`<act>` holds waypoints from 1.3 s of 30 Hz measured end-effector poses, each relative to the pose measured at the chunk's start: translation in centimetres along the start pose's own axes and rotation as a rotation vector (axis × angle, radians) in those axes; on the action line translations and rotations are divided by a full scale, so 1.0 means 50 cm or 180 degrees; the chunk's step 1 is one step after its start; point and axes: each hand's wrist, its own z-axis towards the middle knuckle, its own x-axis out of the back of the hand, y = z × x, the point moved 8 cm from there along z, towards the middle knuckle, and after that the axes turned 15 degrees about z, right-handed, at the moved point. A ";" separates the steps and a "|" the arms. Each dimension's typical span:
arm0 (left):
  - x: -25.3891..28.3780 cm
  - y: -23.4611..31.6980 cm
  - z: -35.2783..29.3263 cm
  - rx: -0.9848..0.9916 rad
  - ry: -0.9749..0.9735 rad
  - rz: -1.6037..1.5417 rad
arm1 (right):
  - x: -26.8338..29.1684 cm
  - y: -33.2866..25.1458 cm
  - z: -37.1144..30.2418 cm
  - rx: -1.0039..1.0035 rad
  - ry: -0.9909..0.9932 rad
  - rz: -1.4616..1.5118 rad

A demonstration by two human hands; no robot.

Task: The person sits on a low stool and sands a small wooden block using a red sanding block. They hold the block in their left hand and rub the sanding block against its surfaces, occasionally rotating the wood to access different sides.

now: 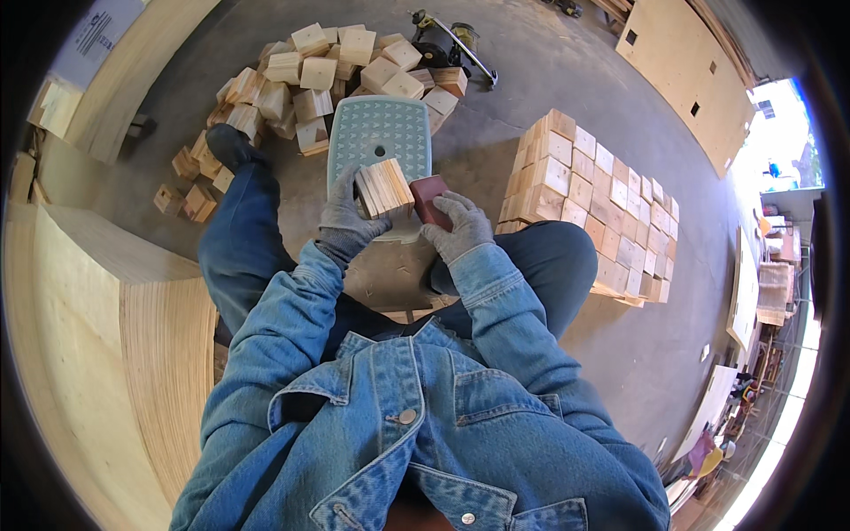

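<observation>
My left hand (345, 212), in a grey glove, is closed around a wood block (384, 189) with striped layers along its side. My right hand (459, 225), gloved alike, grips a dark red sanding block (428, 198). Its face is close against the right side of the wood block; whether they touch I cannot tell. Both hands are above the near end of a pale green plastic stool (381, 133), whose top has a raised pattern and a round hole. The stool stands between my legs.
A loose heap of wood blocks (310, 75) lies beyond the stool, beside a black and yellow power tool (438, 44). Neatly stacked blocks (593, 195) stand to the right. Thick layered boards (164, 354) rise at my left. A plywood sheet (691, 80) leans at the far right.
</observation>
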 end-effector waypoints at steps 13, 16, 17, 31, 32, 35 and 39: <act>0.068 0.076 0.006 -0.0634 0.0861 0.0964 | 0.010 0.027 0.015 0.0055 0.0330 0.0179; 0.097 0.121 0.009 -0.0651 0.0564 0.0758 | 0.016 0.019 0.016 0.0038 0.0340 0.0169; 0.098 0.141 0.012 -0.0664 0.0425 0.0925 | 0.018 0.019 0.016 0.0045 0.0339 0.0174; 0.074 0.215 0.039 -0.0808 -0.0350 0.2180 | 0.052 -0.003 0.011 0.0181 0.0441 0.0553; 0.070 0.207 0.038 -0.0786 -0.0392 0.2193 | 0.052 -0.004 0.011 0.0191 0.0452 0.0591; 0.059 0.200 0.042 -0.0691 -0.0517 0.2309 | 0.058 -0.004 0.011 0.0192 0.0456 0.0652; 0.048 0.204 0.053 -0.0624 -0.0728 0.2688 | 0.063 -0.008 0.011 0.0151 0.0419 0.0697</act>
